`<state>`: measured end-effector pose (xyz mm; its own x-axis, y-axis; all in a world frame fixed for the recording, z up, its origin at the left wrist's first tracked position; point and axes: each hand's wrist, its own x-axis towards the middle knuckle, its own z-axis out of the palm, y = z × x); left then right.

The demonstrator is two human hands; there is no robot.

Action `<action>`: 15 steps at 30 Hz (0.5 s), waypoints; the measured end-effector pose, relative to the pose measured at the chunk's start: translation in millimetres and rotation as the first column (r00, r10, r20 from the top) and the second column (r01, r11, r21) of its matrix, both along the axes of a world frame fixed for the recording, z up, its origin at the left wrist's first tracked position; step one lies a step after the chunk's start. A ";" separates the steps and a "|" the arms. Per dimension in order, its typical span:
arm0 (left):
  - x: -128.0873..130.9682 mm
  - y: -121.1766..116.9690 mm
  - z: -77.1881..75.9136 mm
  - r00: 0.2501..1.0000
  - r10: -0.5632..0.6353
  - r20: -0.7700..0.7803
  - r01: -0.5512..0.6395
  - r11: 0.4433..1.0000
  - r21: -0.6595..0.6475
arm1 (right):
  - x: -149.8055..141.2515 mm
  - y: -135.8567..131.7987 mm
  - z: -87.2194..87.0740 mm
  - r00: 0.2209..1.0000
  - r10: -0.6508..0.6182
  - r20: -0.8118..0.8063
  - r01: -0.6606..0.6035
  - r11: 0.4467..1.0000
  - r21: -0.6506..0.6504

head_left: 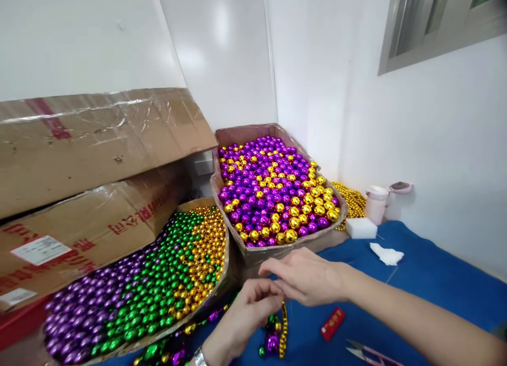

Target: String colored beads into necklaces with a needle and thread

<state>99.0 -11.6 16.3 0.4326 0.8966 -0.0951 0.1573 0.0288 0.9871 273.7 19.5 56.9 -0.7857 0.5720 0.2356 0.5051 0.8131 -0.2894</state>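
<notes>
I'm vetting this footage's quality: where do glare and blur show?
Head view: bright glare on the wall panel and box tape; head view: small highlights on the purple beads; head view: the window frame at upper right looks smeared.

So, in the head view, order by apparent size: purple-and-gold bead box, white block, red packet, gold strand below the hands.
Purple-and-gold bead box
White block
Red packet and gold strand: too alike to rank

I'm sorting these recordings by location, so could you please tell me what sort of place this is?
Probably a small bead-craft workshop: a cardboard box of loose purple and gold beads, pink-handled scissors and a blue-covered worktable suggest it.
</notes>
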 end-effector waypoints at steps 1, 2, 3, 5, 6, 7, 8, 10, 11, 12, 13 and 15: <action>-2.2 -0.4 -0.8 1.000 0.005 -0.030 -0.004 1.000 0.027 | 2.5 2.7 -2.4 0.999 -0.005 -0.033 0.004 0.999 -0.046; -4.3 -0.2 -1.0 0.998 0.013 -0.065 -0.009 0.998 0.060 | 6.5 5.8 -5.2 0.997 -0.008 -0.071 0.001 0.995 -0.101; -6.3 0.4 -0.5 0.994 0.026 -0.102 -0.016 0.995 0.095 | 11.7 8.8 -8.3 0.994 -0.005 -0.113 -0.014 0.986 -0.166; -10.3 2.0 2.2 0.986 0.057 -0.154 -0.035 0.989 0.144 | 23.8 13.2 -14.8 0.977 0.013 -0.211 -0.084 0.940 -0.330; -11.8 2.7 4.1 0.984 0.068 -0.166 -0.040 0.986 0.162 | 29.0 13.6 -17.7 0.960 0.011 -0.280 -0.132 0.901 -0.414; -12.7 3.1 6.0 0.978 0.075 -0.192 -0.036 0.979 0.199 | 32.5 12.5 -20.1 0.930 -0.013 -0.367 -0.179 0.856 -0.485; -12.6 3.1 7.7 0.970 0.078 -0.231 -0.017 0.967 0.255 | 33.6 9.9 -21.7 0.884 -0.062 -0.464 -0.227 0.810 -0.540; -9.0 2.2 10.2 0.946 0.078 -0.314 0.049 0.924 0.379 | 27.4 1.9 -21.5 0.748 -0.192 -0.636 -0.320 0.735 -0.598; -5.9 1.5 11.0 0.934 0.079 -0.348 0.084 0.900 0.428 | 20.6 -2.4 -19.4 0.674 -0.256 -0.693 -0.359 0.706 -0.611; -2.3 0.9 11.7 0.927 0.079 -0.368 0.108 0.881 0.460 | 12.4 -6.0 -15.7 0.614 -0.311 -0.726 -0.393 0.677 -0.622; 1.3 0.5 12.3 0.924 0.077 -0.373 0.118 0.874 0.472 | 3.6 -8.5 -10.5 0.571 -0.355 -0.740 -0.419 0.649 -0.635; 7.1 0.3 14.2 0.925 0.082 -0.371 0.113 0.872 0.476 | -12.3 -9.7 4.2 0.511 -0.433 -0.743 -0.439 0.611 -0.659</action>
